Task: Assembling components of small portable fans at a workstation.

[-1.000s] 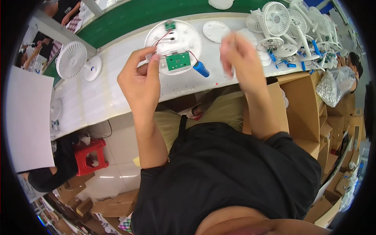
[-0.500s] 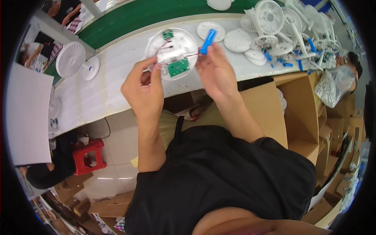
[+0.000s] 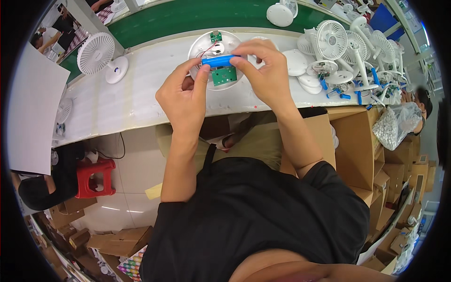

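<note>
Battery [image 3: 220, 61] lies crosswise over the white base [image 3: 196, 47], its long axis left to right; left hand [image 3: 184, 96] pinches the left end, right hand [image 3: 267, 75] the right (neither is nearer). Green board [image 3: 224, 77] shows on the near side; whether battery touches base cannot be told.

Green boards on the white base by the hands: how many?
2: a small board near the far edge of the white base, a larger board just below the blue cylinder. The cylinder may hide more.
</note>
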Available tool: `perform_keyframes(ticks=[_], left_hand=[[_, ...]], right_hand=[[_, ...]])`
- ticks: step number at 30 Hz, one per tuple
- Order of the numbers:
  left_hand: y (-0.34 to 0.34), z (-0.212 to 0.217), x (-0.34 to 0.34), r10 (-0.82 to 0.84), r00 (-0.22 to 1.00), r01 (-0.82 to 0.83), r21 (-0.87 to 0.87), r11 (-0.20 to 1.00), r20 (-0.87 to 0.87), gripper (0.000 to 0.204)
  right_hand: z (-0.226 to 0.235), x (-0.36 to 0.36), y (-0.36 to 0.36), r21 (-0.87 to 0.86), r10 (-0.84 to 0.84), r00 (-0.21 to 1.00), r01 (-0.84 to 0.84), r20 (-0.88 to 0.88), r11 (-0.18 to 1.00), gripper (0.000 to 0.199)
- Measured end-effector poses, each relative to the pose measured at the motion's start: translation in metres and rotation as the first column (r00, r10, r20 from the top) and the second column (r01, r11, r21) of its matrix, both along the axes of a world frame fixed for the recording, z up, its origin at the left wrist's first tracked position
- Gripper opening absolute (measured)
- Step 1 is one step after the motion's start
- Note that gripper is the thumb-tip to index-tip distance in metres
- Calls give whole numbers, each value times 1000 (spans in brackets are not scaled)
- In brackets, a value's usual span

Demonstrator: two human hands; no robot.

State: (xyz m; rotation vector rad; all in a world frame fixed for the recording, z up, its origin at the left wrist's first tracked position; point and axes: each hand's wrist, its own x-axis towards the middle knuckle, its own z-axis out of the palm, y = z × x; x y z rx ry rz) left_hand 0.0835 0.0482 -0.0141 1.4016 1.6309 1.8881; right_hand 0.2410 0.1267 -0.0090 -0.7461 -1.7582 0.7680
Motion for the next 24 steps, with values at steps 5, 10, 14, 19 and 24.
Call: perform_keyframes(ticks=[5,10,14,19,24], left_hand=[[7,1,-5,37,999,-37,-39,999,15,22],[9,2,-18,33,999,-32,-53,998,24,23],[6,7,-19,20,999,-18,-51,999,37,23],[0,15,-19,13,999,-9,-88,996,41,21],[-2,15,-25,-5,999,12,-125,992,54,18]], right_hand=[[-3,-15,22,97,-19,1000,17,17,995,20],[-12,-14,21,-201,183,970,-213,-160,956,22],[-16,-12,17,-246,283,928,-342,-243,907,25],[-8,-17,12,-151,241,952,-271,-186,951,28],[0,-18,12,-81,171,984,-174,-43,981,32]])
